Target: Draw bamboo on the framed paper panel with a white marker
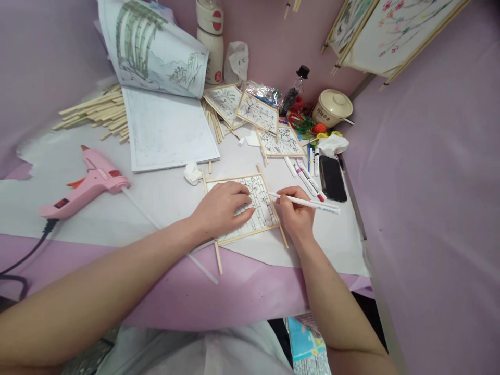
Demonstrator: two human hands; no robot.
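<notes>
A small drawing [258,200] of bamboo stalks in black line lies on the table, framed by thin wooden sticks. My left hand [224,207] rests flat over its left part, fingers spread, and hides some of the lines. At the right edge of the frame, my right hand [297,214] grips a white marker pen [318,204]. Its tip points left, close to the frame's right stick; whether it touches the paper I cannot tell. Just beyond the left hand sits a crumpled tissue [192,173].
A pink glue gun [88,186] lies at left, its clear glue stick reaching under my left forearm. Behind are an open picture pad [172,130], a pile of wooden sticks [97,113] and several framed drawings [258,112]. Loose markers [308,179] and a phone [332,178] lie at right.
</notes>
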